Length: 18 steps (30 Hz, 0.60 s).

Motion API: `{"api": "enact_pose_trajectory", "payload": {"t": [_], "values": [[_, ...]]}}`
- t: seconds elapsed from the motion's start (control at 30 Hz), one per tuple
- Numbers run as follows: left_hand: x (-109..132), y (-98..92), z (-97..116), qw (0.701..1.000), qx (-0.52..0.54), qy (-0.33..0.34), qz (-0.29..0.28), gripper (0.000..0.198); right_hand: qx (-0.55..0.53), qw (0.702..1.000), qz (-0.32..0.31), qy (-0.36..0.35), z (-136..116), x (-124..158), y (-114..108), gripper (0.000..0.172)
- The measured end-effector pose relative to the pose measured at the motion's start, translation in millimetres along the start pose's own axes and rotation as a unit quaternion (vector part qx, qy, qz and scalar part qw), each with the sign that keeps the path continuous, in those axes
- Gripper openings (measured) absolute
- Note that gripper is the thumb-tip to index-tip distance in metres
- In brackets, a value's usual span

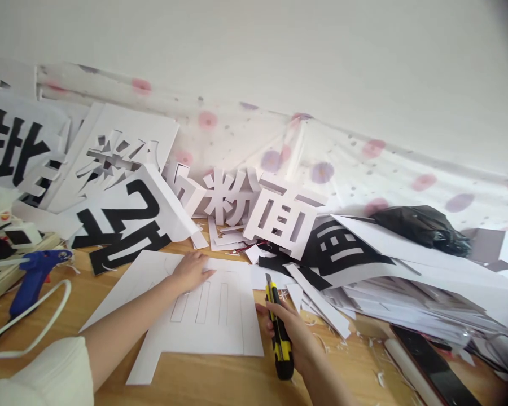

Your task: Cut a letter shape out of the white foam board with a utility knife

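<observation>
A white sheet [211, 327] with thin outlined slots lies flat on the wooden table [220, 383]. My left hand [191, 272] rests flat on the sheet's upper part, fingers stretched out, pressing it down. My right hand [294, 332] is closed round a yellow and black utility knife [278, 327]. The knife's blade tip points away from me and sits just off the sheet's right edge.
Cut-out white characters [254, 206] and printed black characters [118, 225] lean against the wall behind. A heap of paper offcuts [406, 293] with a black bag [423, 225] fills the right. A blue glue gun [34, 273] lies left; a phone [432, 363] lies right.
</observation>
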<state>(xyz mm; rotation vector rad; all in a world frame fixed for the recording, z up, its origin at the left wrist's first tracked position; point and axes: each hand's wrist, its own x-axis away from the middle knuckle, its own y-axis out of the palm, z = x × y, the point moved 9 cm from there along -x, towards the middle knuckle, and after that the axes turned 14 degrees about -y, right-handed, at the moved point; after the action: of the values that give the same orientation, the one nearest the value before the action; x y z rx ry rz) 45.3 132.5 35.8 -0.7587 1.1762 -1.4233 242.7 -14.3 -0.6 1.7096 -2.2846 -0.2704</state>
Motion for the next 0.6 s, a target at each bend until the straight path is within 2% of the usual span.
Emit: {"api": "enact_pose_trajectory", "payload": {"t": [0.17, 0.23, 0.37, 0.43, 0.5, 0.53, 0.6], "values": [[-3, -4.6, -10, 0.998, 0.005, -0.067, 0.020, 0.053, -0.127, 0.991, 0.003, 0.047, 6, 1, -2, 0.022], [-7, -7.6, -17, 0.996, 0.015, -0.092, 0.000, 0.060, -0.157, 0.986, 0.001, 0.055, 5, 1, -1, 0.022], [-17, -10.4, -26, 0.990, 0.048, -0.111, -0.079, 0.063, -0.204, 0.978, -0.002, 0.046, 0, 0, 3, 0.019], [-21, -11.3, -27, 0.985, 0.069, -0.113, -0.107, 0.058, -0.230, 0.973, -0.012, 0.030, -6, -3, 5, 0.018], [-23, -13.3, -30, 0.982, 0.087, -0.126, -0.111, 0.054, -0.234, 0.972, -0.020, -0.007, -17, -6, 3, 0.023], [-25, -15.2, -32, 0.980, 0.096, -0.139, -0.104, 0.054, -0.220, 0.975, -0.012, -0.037, -25, -8, -2, 0.027], [-28, -20.3, -38, 0.976, 0.113, -0.170, -0.080, 0.054, -0.163, 0.977, 0.047, -0.131, -43, -10, -23, 0.033]]}}
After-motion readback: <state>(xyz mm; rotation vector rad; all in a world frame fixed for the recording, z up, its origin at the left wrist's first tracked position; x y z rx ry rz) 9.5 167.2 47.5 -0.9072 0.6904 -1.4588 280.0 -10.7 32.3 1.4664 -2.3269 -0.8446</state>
